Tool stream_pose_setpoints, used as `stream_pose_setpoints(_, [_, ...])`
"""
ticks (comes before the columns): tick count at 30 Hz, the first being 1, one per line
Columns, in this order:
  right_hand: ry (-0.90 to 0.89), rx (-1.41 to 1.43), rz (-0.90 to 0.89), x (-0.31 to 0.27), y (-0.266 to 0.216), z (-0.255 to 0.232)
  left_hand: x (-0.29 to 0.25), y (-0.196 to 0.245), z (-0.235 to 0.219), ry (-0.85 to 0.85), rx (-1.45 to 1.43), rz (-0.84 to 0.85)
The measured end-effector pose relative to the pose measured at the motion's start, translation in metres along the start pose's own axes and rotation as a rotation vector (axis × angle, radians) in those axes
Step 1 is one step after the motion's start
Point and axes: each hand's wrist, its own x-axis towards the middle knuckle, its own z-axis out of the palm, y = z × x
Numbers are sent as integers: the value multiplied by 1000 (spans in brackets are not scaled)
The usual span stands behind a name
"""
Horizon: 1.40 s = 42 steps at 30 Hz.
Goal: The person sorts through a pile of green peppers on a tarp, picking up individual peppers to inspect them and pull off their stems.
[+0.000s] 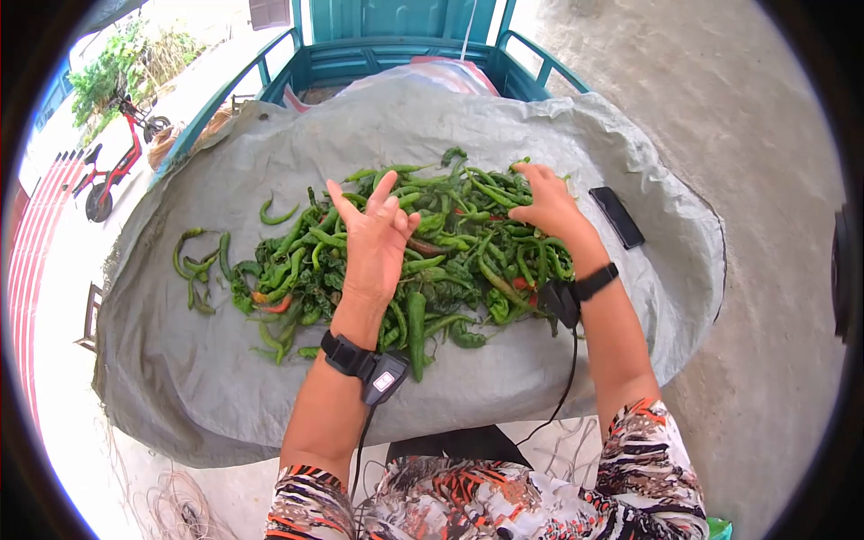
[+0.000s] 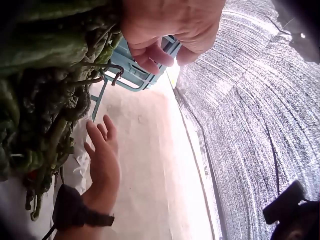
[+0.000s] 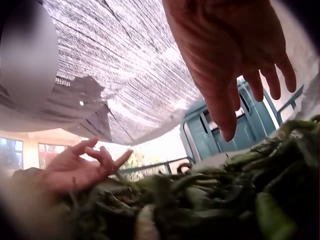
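Here's the heap of long green and red peppers (image 1: 445,263), mid-sheet on wrinkled grey tarp (image 1: 504,373); left hand (image 1: 374,243) above its middle, right hand (image 1: 551,205) at far right, hands apart, fingers loosely spread.

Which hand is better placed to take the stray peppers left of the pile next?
Left, probably. The left hand looks empty and is nearer the stray peppers; the right hand is at the right of the pile, farther off.

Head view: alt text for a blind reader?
A person's open left hand and right hand over a heap of mostly green peppers on a gray sheet; a black phone lies to the right, a teal cart beyond.
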Motion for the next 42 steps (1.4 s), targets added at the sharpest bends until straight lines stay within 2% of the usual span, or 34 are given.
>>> stream_pose_setpoints(3, [-193, -102, 70, 26, 10, 18, -1, 3, 2, -22, -5, -23])
stream_pose_setpoints(7, [-340, 23, -70, 52, 23, 31, -2, 2, 2, -34, -5, -75])
stream_pose_setpoints(9, [-444, 53, -84, 61, 27, 30, -4, 3, 4, -36, 18, -98])
stream_pose_setpoints(12, [-574, 120, -10, 70, 27, 34, -5, 4, 6, -62, 26, -130])
stream_pose_setpoints(13, [-569, 100, -35, 70, 28, 35, -4, 3, 6, -61, 29, -137])
stream_pose_setpoints(16, [-477, 12, -23, 66, 21, 42, -6, 4, 7, -53, 33, -147])
stream_pose_setpoints(19, [-438, 74, 27, 57, 8, 38, -5, 5, 8, -68, 29, -149])
stream_pose_setpoints(25, [-38, -36, -85, 9, -18, -4, -6, 3, 5, -99, 28, -149])
stream_pose_setpoints(31, [335, -45, -267, -51, -32, -20, -6, 0, 1, -132, 51, -121])
stream_pose_setpoints(34, [335, -75, -376, -75, -34, -10, -6, 2, 3, -127, 52, -109])
stream_pose_setpoints(35, [195, -72, -331, -81, -32, -9, -6, 2, 4, -127, 70, -104])
stream_pose_setpoints(38, [172, 6, -352, -99, -43, -12, -4, 0, 1, -153, 90, -107])
stream_pose_setpoints(39, [218, 36, -379, -101, -44, -12, -5, 2, 2, -159, 105, -107])
stream_pose_setpoints(42, [252, 72, -392, -110, -51, -13, -1, -2, 0, -192, 352, -52])
